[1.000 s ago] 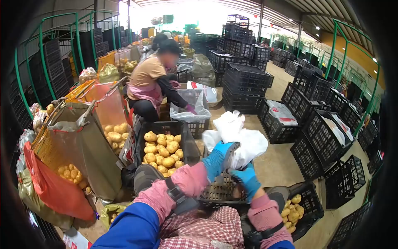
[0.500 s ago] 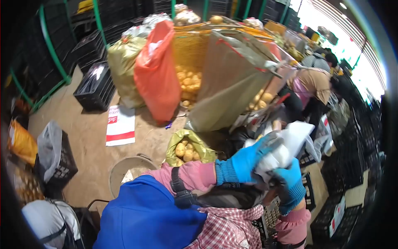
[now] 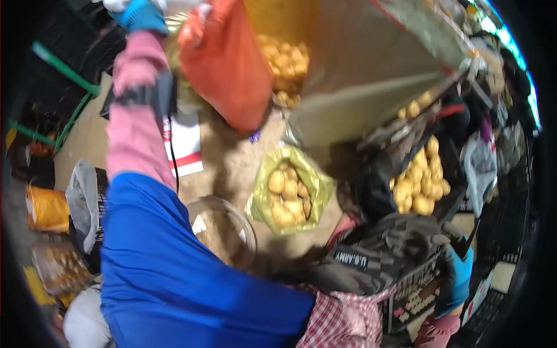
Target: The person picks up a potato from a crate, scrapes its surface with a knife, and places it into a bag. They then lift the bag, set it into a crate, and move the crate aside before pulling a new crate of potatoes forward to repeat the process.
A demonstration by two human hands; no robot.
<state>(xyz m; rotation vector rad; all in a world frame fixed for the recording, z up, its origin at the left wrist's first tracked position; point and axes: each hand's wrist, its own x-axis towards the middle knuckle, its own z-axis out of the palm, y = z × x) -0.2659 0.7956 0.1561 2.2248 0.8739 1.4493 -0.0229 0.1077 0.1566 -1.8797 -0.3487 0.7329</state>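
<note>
My left hand (image 3: 141, 16), in a blue glove, reaches to the top left beside the orange-red sack (image 3: 229, 69). White material (image 3: 174, 6) shows at its fingers, which are blurred and cut off by the upper edge. At the lower right, my right hand (image 3: 454, 269), in a blue and dark glove, is beside a black crate (image 3: 415, 293); its fingers are partly curled near the crate's rim, and whether they grip anything is unclear. A yellow-green bag (image 3: 262, 200) of potatoes (image 3: 290, 188) stands open on the floor between my arms.
A round basin (image 3: 246, 229) sits left of the potato bag. More potatoes (image 3: 420, 180) fill a black-lined container at the right. A large grey-green sack (image 3: 371, 64) hangs behind. Black crates line the right side, and a grey-lined crate (image 3: 84, 203) stands at the left.
My left hand has swung from the right to the upper left. My right hand has moved lower right, away from the white bundle. The view has tilted down, and potatoes at the right are now exposed.
</note>
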